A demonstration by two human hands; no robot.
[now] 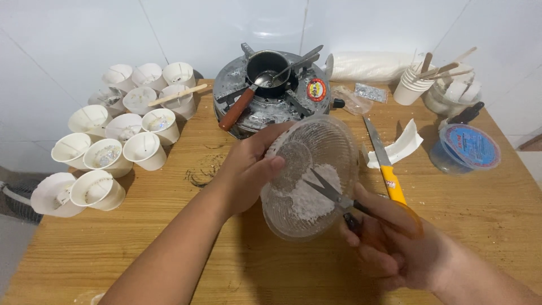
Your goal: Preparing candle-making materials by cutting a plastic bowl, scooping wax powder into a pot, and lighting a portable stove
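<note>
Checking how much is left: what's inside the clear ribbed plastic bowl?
The clear ribbed plastic bowl holds a white powdery lump, with orange-handled scissors' blades poking in. The left hand covers its rim.

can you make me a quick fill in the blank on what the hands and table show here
1. The left hand tilts a clear plastic ____ with white stuff inside.
2. The right hand pokes into it with ____ that have orange handles.
3. A knife with a ____ handle lies on the wooden table.
4. The white paper cups are grouped on the ____ side of the table.

Missing words: bowl; scissors; yellow; left
</note>
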